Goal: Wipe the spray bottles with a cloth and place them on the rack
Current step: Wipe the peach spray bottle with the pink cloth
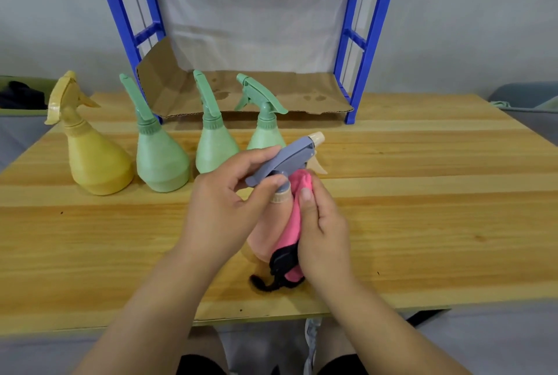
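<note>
Head view, and far left the yellow bottle [96,160] stands upright near the table's left edge, then three green bottles [161,160] in a loose row beside it, all on the table [422,193] and none on the shelf, so by the look of it they are queued for wiping. Moving in, the left hand [223,211] has its fingers and thumb curled round the grey spray head [287,160] of the pink bottle [268,232], steadying it by the top so the body stays bare for the rub. The bottle is just in front of the right-most green one, tilted, its base low over the table or on it, hard to tell. Next the pink cloth [294,217], dark trim trailing down to the wood, gripped by the right hand [323,232] and pressed by its thumb against the neck. To the right, plenty of bare wood for swinging the bottle clear. Behind, the blue rack [362,51] has a cardboard [271,87] lined shelf lying open, though the green sprayers stand along its front edge, so the right half looks the easier way in
</note>
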